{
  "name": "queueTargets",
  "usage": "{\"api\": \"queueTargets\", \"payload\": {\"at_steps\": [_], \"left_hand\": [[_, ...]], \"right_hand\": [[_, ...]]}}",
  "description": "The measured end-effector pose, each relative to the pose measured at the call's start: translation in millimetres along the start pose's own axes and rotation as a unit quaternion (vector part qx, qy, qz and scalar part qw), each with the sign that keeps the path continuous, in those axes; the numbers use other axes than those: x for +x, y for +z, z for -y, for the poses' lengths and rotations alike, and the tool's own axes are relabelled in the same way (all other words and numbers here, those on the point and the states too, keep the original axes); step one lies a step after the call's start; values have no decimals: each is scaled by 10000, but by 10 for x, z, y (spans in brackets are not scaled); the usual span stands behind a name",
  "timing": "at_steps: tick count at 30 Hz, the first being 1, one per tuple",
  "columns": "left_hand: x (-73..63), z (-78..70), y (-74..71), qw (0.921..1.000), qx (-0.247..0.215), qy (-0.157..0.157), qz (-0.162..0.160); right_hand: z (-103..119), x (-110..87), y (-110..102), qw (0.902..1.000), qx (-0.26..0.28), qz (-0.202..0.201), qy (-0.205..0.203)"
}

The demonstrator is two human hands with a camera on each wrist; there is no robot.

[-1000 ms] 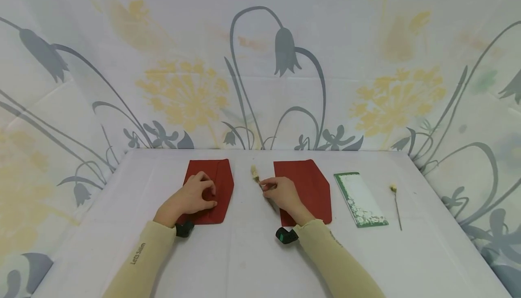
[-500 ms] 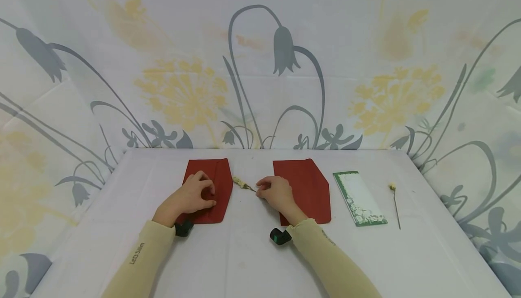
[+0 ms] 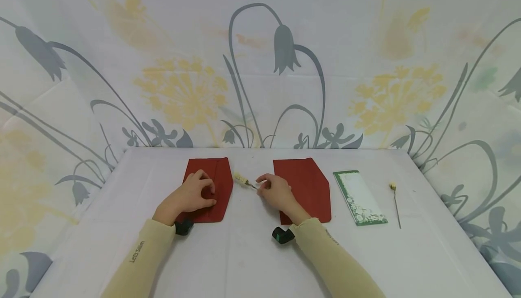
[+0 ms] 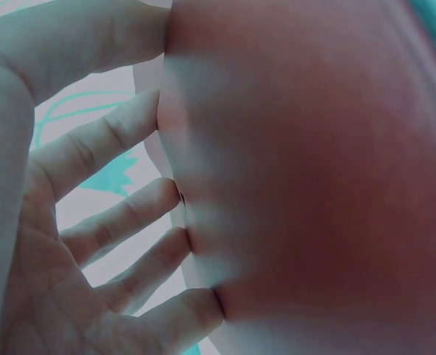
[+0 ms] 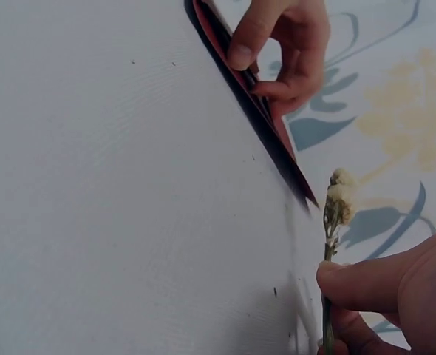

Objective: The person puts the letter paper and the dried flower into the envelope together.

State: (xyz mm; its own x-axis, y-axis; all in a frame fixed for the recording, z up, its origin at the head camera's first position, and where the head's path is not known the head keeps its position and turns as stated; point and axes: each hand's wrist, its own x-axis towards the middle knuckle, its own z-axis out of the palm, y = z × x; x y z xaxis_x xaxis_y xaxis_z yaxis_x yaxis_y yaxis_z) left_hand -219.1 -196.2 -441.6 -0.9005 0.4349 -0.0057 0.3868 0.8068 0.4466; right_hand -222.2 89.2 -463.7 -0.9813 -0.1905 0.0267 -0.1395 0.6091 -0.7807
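In the head view, my left hand (image 3: pixel 196 194) rests on the left red envelope (image 3: pixel 222 198), its fingertips and thumb touching the paper. The left wrist view shows those fingers (image 4: pixel 122 214) spread and fairly straight, their tips at the envelope (image 4: pixel 336 170). My right hand (image 3: pixel 277 194) pinches the stem of a dried flower (image 3: pixel 242 179) between thumb and fingers. The flower's pale head points left, close to that envelope's right edge. In the right wrist view the flower head (image 5: pixel 339 196) stands above my right thumb (image 5: pixel 351 285). The lower stem is hidden by the fingers.
A second red envelope (image 3: pixel 311 189) lies under and beside my right hand. Right of it lies a white card with a green floral border (image 3: pixel 360 198), then another dried flower (image 3: pixel 395 205). A patterned cloth backdrop (image 3: pixel 260 76) rises behind the white table (image 3: pixel 240 262).
My right hand has turned the flower from pointing away to pointing left, bringing its head near the left envelope. The left hand has stayed in place.
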Motion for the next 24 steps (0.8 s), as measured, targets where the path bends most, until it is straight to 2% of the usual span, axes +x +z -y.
{"api": "queueTargets", "payload": {"at_steps": [7, 17, 24], "left_hand": [[11, -8, -2, 10000, 10, 11, 12], [5, 5, -14, 10000, 3, -2, 38], [17, 37, -3, 10000, -20, 33, 45]], "right_hand": [[-4, 15, -75, 9990, 261, 366, 54], [17, -21, -171, 9945, 843, 618, 70], [20, -10, -188, 9945, 705, 748, 178]]}}
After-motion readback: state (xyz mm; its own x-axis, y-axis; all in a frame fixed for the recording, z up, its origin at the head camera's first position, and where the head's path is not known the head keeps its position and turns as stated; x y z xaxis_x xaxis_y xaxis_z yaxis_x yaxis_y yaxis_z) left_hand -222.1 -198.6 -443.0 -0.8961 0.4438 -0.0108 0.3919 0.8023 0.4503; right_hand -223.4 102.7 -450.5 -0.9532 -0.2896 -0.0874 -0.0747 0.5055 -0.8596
